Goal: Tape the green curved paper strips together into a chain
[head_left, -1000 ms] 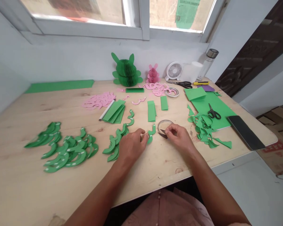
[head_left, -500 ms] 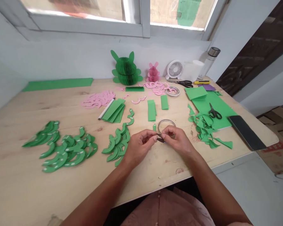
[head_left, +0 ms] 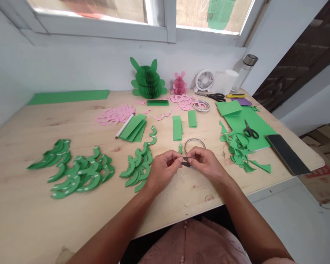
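**A:** Both hands are in close at the near middle of the table (head_left: 71, 128), with the left hand (head_left: 161, 171) and right hand (head_left: 207, 165) fingertip to fingertip.

**B:** Between them is a small dark strip (head_left: 186, 164), pinched at both ends. The left fingers (head_left: 173, 157) are closed narrow on one end and the right fingers (head_left: 193, 158) are closed on the other. It's held just above the wood. I can't tell what it's made of.

**A:** Just beyond the right hand, a clear tape roll (head_left: 194, 139) lies flat, its near edge hidden behind the knuckles.

**B:** There's a little green piece (head_left: 180, 148) just left of that roll, on the far side of the fingertips.

**A:** Left of the left hand is a fan of green curved cut-outs (head_left: 137, 167), close by the wrist. A bigger heap (head_left: 79, 176) sits well off to the left.

**B:** Over on the right are green offcuts (head_left: 239, 152), then black scissors (head_left: 250, 130) lying on a green sheet (head_left: 260, 126), and a dark phone (head_left: 287, 154) by the right edge.
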The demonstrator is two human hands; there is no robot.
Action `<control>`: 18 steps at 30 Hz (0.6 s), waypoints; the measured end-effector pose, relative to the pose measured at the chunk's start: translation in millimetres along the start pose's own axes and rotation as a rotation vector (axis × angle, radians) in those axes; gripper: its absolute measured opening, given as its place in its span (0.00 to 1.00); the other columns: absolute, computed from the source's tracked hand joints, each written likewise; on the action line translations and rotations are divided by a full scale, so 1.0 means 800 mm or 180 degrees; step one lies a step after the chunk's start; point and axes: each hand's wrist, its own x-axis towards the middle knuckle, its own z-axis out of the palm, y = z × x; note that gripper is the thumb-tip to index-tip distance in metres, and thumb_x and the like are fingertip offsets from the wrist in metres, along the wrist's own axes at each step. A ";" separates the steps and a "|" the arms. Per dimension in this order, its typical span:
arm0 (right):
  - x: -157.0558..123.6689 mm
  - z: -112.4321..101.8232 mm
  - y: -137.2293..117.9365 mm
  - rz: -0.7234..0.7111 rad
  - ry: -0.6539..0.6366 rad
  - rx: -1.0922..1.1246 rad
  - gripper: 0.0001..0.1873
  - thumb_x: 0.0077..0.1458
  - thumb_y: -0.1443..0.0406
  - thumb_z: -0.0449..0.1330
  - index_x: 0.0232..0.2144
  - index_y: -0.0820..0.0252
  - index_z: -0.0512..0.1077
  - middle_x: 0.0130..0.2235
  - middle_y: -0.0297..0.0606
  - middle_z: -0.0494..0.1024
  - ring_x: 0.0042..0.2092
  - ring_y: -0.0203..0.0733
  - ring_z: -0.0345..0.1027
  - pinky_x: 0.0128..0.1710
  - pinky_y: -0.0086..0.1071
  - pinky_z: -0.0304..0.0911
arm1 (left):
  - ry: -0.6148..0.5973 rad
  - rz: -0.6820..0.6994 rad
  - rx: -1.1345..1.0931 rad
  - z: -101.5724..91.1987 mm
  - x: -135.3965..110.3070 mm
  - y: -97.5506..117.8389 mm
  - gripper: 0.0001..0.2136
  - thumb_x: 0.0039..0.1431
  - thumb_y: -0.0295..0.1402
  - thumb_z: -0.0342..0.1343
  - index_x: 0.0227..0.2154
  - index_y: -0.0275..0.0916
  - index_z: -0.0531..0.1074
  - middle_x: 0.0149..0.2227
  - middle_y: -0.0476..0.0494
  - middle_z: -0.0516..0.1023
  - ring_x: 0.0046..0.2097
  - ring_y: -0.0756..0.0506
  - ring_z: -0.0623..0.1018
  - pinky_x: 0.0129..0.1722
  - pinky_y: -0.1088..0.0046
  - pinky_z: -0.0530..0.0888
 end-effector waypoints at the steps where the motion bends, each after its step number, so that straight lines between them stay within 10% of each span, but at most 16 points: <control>1: 0.000 0.000 0.000 0.0035 -0.0007 0.0027 0.02 0.48 0.69 0.56 0.27 0.61 0.70 0.26 0.32 0.69 0.27 0.33 0.60 0.28 0.28 0.57 | -0.0006 0.0000 0.0011 0.000 0.000 0.000 0.07 0.49 0.34 0.56 0.24 0.35 0.70 0.19 0.51 0.71 0.19 0.54 0.65 0.19 0.79 0.61; 18: 0.000 0.003 0.000 0.0121 -0.0054 0.0179 0.04 0.48 0.66 0.57 0.25 0.61 0.67 0.23 0.30 0.66 0.25 0.31 0.56 0.25 0.26 0.52 | -0.0121 0.0148 0.0132 -0.001 -0.002 -0.005 0.07 0.52 0.34 0.55 0.25 0.35 0.70 0.19 0.51 0.70 0.21 0.53 0.65 0.21 0.79 0.61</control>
